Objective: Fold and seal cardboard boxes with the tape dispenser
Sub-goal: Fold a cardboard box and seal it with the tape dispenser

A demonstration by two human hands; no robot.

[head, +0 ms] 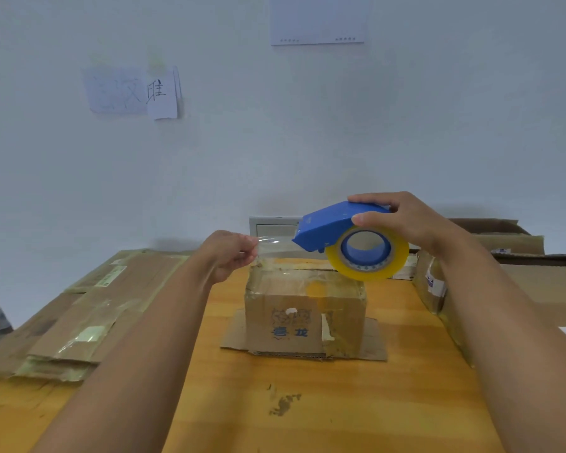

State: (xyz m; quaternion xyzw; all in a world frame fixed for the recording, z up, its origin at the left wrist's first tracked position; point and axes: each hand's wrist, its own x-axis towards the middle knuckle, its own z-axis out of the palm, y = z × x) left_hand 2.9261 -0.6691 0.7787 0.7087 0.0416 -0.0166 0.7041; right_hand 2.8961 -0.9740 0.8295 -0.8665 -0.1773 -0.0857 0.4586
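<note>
We take this for a packing room or small stockroom. Flattened cartons (89, 308), many with old tape, lie stacked on the left of the wooden counter (307, 403); more boxes (510, 282) crowd its right edge. Bare pale wall (307, 142) behind, with handwritten paper notes (131, 91) and a white sheet (317, 21) stuck up. A wall socket plate (272, 225) sits just above counter level.
</note>
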